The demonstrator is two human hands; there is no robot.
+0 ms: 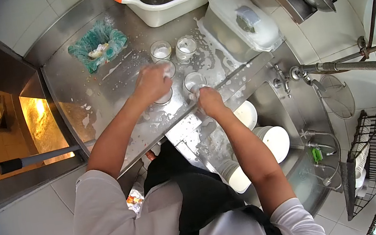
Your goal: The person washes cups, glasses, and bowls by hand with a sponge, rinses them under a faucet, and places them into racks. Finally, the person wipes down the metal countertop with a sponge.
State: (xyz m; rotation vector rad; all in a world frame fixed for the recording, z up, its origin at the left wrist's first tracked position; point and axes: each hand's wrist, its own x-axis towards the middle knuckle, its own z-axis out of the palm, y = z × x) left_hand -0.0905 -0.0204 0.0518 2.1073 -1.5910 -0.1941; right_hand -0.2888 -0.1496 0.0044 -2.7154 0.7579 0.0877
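Note:
My left hand (153, 82) is closed over the wet steel counter, at a glass with white suds (168, 67). What its fingers hold is mostly hidden, though something whitish and soapy shows at the fingertips. My right hand (210, 102) is closed at the near side of a drinking glass (194, 79), its fingers on the glass. Behind these stand two sudsy glasses, one on the left (160, 49) and one on the right (185, 46). Another glass (165, 97) is partly hidden below my left hand.
A green-lined container (83, 55) holds scraps at the back left. A white tub (159, 18) of murky water and a lidded plastic box (227, 26) stand behind. On the right, stacked plates (276, 142) sit at the sink, near a tap (280, 80) and wire racks (373, 156).

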